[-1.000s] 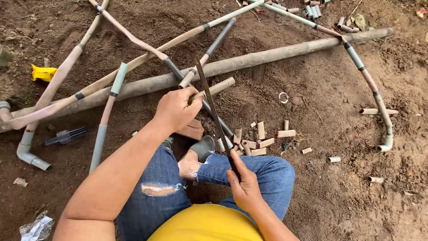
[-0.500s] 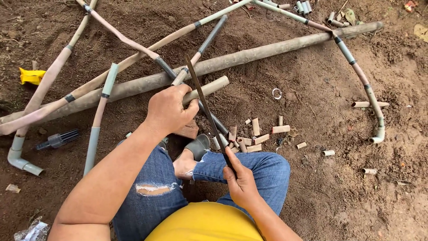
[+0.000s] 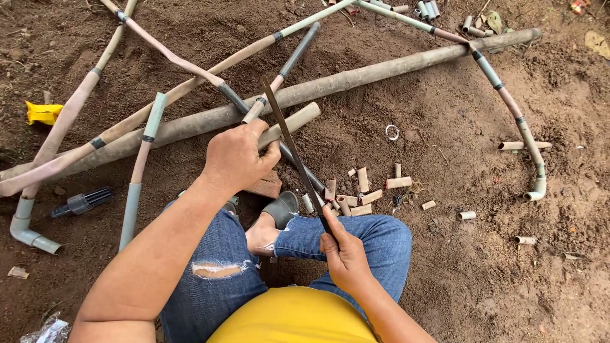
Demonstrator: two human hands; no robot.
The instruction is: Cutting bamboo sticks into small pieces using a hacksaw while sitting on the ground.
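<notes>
Here the left hand (image 3: 238, 159) clenched a short pipe (image 3: 293, 124), while the right hand (image 3: 343, 254) gripped a hacksaw blade (image 3: 289, 143) lying across it, cut pipe pieces (image 3: 365, 187) nearby.

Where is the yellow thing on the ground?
In the head view, the yellow scrap lies on the dirt at the far left, just left of the pale pipe and above the black fitting.

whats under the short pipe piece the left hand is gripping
The pipe piece rests on a reddish brick; the left hand covers their contact. The saw blade crosses above.
</notes>
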